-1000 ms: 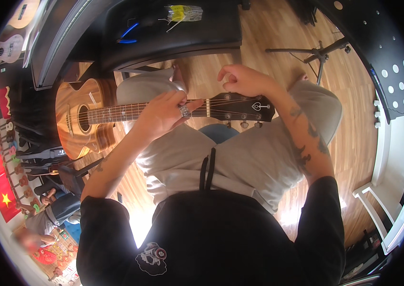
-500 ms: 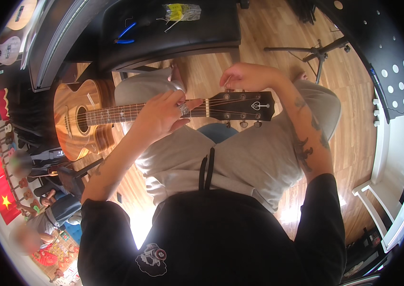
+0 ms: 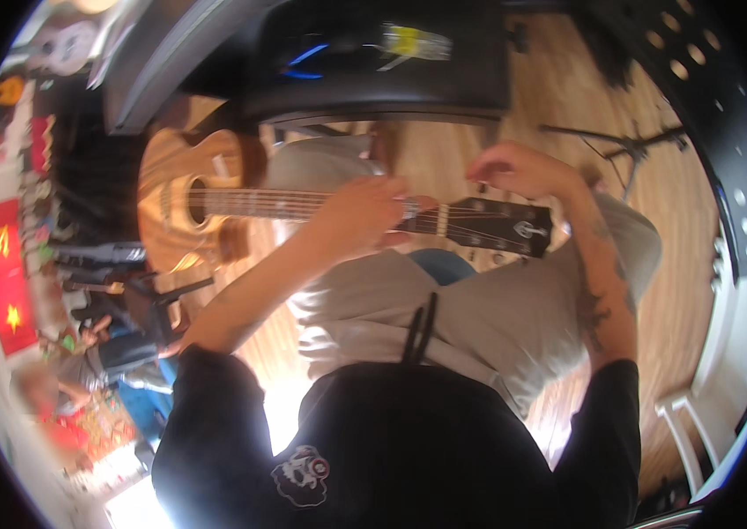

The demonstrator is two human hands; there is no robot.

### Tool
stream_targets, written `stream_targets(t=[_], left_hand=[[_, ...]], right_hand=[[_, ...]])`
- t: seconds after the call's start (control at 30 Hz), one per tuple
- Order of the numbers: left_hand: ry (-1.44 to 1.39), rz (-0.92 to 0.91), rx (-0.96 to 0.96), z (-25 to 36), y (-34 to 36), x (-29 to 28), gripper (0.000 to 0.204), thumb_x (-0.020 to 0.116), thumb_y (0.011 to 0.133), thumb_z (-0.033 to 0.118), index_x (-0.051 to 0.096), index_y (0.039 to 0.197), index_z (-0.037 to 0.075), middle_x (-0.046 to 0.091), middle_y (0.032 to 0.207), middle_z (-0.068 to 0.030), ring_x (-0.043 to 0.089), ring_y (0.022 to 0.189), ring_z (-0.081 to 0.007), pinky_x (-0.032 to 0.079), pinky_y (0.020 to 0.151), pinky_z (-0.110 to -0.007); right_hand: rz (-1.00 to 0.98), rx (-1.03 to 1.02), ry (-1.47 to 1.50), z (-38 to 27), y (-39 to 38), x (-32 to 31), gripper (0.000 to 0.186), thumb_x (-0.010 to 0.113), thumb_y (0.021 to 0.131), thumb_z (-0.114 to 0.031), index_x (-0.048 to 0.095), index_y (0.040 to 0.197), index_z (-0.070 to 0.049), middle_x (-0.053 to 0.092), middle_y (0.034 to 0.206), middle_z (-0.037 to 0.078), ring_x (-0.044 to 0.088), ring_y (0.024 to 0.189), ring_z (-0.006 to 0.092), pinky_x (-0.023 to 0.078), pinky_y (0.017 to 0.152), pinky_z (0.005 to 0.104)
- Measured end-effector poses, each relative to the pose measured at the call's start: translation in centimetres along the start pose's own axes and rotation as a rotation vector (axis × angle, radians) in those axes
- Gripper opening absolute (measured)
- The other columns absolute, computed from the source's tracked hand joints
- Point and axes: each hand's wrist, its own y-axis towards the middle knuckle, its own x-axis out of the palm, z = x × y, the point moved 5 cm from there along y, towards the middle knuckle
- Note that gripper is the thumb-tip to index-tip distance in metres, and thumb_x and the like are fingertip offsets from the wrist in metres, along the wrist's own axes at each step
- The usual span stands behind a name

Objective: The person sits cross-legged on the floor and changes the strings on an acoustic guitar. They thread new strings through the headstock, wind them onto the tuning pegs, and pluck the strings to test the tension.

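Note:
An acoustic guitar with a light wood body (image 3: 166,198) lies across my lap, its black headstock (image 3: 514,225) to the right. My left hand (image 3: 364,212) lies over the neck near the nut. Its index finger stretches along the strings (image 3: 285,204) toward the headstock, with the thumb on the near side. Beyond the headstock's far edge, my right hand (image 3: 523,169) has bent fingers at a tuning peg (image 3: 483,187), which they partly hide. Motion blur softens both hands.
Ahead stands a black padded bench (image 3: 347,84) with blue-handled pliers (image 3: 307,62) and a yellow-labelled clear packet (image 3: 416,42) on it. A black tripod stand (image 3: 629,141) is at right. Another person (image 3: 118,353) sits at far left, near a dark chair (image 3: 151,309).
The head view has swung, so the guitar, bench and hands appear farther right and the picture is blurrier. Both hands keep about the same places on the guitar.

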Motion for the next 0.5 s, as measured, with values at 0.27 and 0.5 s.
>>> stream_targets(t=[0.27, 0.5], left_hand=[[-0.019, -0.011, -0.079, 0.8, 0.9, -0.2, 0.061, 0.082, 0.079, 0.026, 0.061, 0.136, 0.023, 0.057, 0.103, -0.0061, 0.062, 0.104, -0.0261, 0.051, 0.085, -0.039], [0.127, 0.186, -0.15, 1.7, 0.9, 2.3, 0.042, 0.071, 0.083, 0.021, 0.067, 0.124, 0.017, 0.056, 0.101, -0.005, 0.059, 0.102, -0.0249, 0.048, 0.085, -0.039]], right_hand=[[0.196, 0.304, -0.388, -2.3, -0.1, 0.7, 0.045, 0.067, 0.095, -0.032, 0.065, 0.073, 0.007, 0.053, 0.059, 0.019, 0.052, 0.053, 0.0237, 0.042, 0.056, 0.0423], [0.29, 0.33, -0.46, -3.0, 0.0, 1.8, 0.04, 0.07, 0.088, -0.029, 0.067, 0.072, 0.008, 0.061, 0.063, 0.023, 0.06, 0.057, 0.0333, 0.049, 0.061, 0.0441]])
